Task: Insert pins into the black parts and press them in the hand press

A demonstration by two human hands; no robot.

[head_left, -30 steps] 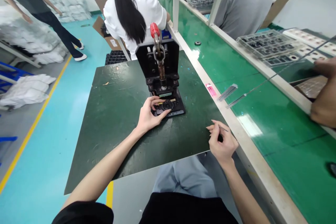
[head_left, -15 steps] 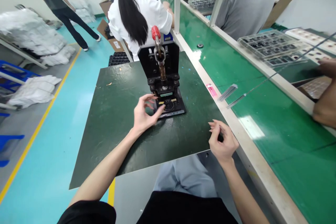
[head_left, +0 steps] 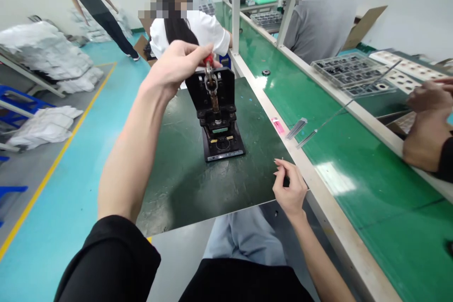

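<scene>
Red knob (head_left: 208,59) atop the black press (head_left: 216,118), inside the left grip (head_left: 180,60), fingers tight around it.

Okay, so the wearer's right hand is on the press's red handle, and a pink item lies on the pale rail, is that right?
Not quite: the wearer's left hand is on the red handle of the press, as the head view shows. The pink item does lie on the pale rail.

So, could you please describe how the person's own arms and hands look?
The left hand and right hand are without gloves, and no rings or bracelets show. Both forearms are bare. A plain black sleeve ends near the left elbow, without visible markings; the right sleeve is out of view.
</scene>
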